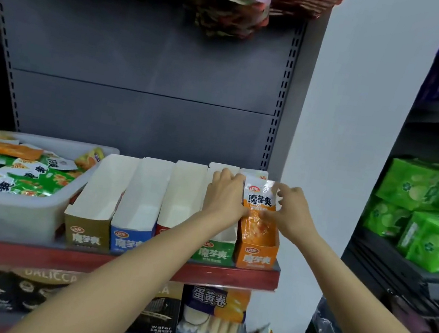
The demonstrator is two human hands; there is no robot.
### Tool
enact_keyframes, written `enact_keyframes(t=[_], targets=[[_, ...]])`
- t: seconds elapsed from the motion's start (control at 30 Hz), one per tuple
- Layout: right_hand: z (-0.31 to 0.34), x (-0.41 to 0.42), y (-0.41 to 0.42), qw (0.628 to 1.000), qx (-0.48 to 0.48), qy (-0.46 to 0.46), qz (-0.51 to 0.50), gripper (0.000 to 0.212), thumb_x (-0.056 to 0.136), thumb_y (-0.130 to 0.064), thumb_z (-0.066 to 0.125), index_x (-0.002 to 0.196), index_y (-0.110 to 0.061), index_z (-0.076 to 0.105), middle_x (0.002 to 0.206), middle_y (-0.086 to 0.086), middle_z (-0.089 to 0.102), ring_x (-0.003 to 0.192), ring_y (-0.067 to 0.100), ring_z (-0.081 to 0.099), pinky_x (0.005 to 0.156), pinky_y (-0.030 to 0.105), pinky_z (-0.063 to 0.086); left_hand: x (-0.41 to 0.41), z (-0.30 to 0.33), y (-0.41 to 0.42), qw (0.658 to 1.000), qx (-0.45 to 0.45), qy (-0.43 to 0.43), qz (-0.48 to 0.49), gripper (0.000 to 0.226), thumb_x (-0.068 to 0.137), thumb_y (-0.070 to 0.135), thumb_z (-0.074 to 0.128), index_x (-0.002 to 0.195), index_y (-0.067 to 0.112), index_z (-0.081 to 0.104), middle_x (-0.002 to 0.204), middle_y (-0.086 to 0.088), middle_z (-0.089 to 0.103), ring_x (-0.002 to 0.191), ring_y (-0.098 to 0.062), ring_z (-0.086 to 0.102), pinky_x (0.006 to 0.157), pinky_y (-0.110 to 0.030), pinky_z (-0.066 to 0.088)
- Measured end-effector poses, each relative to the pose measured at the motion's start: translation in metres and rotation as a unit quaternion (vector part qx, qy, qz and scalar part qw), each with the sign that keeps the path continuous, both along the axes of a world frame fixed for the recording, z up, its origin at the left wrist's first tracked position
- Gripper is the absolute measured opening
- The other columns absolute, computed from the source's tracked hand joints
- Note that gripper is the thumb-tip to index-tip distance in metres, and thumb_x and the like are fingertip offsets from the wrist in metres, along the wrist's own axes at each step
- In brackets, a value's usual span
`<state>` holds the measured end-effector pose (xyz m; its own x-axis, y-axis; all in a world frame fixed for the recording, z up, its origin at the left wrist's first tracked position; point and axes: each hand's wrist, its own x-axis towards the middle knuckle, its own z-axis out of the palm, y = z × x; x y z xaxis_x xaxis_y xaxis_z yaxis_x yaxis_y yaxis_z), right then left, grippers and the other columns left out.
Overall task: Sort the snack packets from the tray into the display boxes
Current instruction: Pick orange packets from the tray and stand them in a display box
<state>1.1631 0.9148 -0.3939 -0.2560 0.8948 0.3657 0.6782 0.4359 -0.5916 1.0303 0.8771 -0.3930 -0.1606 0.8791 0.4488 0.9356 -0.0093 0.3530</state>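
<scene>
Both hands are at the right end of the shelf. The left hand and right hand pinch an orange snack packet by its sides, probably to stand it straight in the orange display box. The four other boxes, like the green box, look empty. The white tray at the left end holds many mixed packets.

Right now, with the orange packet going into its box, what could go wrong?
The orange packet stands tall above the orange box; it might flop out when the right hand and left hand let go. The light box sits at the shelf's end and could slide. The left arm crosses the green box and might nudge it.
</scene>
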Motion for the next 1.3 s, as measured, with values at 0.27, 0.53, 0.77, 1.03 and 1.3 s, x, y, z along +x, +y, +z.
enact_keyframes(t=[0.27, 0.53, 0.77, 1.03, 1.3], targets=[[0.012, -0.026, -0.018, 0.996, 0.089, 0.004, 0.002, 0.048, 0.088, -0.015, 0.060, 0.134, -0.016, 0.047, 0.130, 0.010, 0.044, 0.122, 0.024, 0.041, 0.099, 0.032, 0.038, -0.026, 0.010, -0.020, 0.995, 0.048, -0.080, -0.028, 0.042, 0.087, 0.027, 0.064, 0.127, 0.017, 0.053, 0.126, -0.006, 0.048, 0.119, -0.022, 0.044, 0.097, -0.034, 0.043], [0.024, -0.146, -0.063, 0.976, 0.116, 0.014, 0.182, 0.026, 0.091, -0.014, 0.053, 0.115, -0.016, 0.061, 0.112, 0.003, 0.057, 0.081, 0.008, 0.050, 0.070, 0.013, 0.031, -0.150, 0.028, -0.085, 0.981, 0.158, -0.104, 0.042, 0.018, 0.087, 0.019, 0.061, 0.105, 0.020, 0.064, 0.093, 0.002, 0.055, 0.092, -0.014, 0.050, 0.074, -0.021, 0.035], [0.025, -0.292, -0.104, 0.945, 0.091, 0.012, 0.314, 0.022, 0.087, -0.007, 0.054, 0.103, -0.006, 0.067, 0.103, 0.011, 0.066, 0.090, 0.022, 0.059, 0.084, 0.034, 0.047, -0.302, 0.018, -0.144, 0.959, 0.127, -0.116, 0.226, 0.019, 0.081, 0.014, 0.066, 0.100, 0.012, 0.066, 0.095, -0.007, 0.063, 0.094, -0.025, 0.059, 0.078, -0.028, 0.041], [0.021, -0.401, -0.110, 0.902, 0.026, -0.177, 0.393, 0.082, 0.082, -0.039, 0.068, 0.145, -0.010, 0.025, 0.147, 0.011, 0.032, 0.135, 0.026, 0.031, 0.106, 0.034, 0.029, -0.407, 0.007, -0.192, 0.956, -0.091, -0.052, 0.275, 0.085, 0.072, 0.046, 0.074, 0.142, 0.024, 0.033, 0.137, -0.004, 0.051, 0.122, -0.026, 0.049, 0.097, -0.038, 0.044], [0.019, -0.432, -0.089, 0.864, -0.105, -0.259, 0.419, 0.102, 0.071, -0.055, 0.073, 0.149, -0.027, 0.013, 0.154, -0.001, 0.020, 0.140, 0.022, 0.025, 0.110, 0.034, 0.026, -0.414, 0.003, -0.193, 0.950, -0.073, -0.043, 0.301, 0.073, 0.078, 0.048, 0.067, 0.141, 0.024, 0.039, 0.145, 0.002, 0.042, 0.130, -0.022, 0.041, 0.100, -0.036, 0.038]])
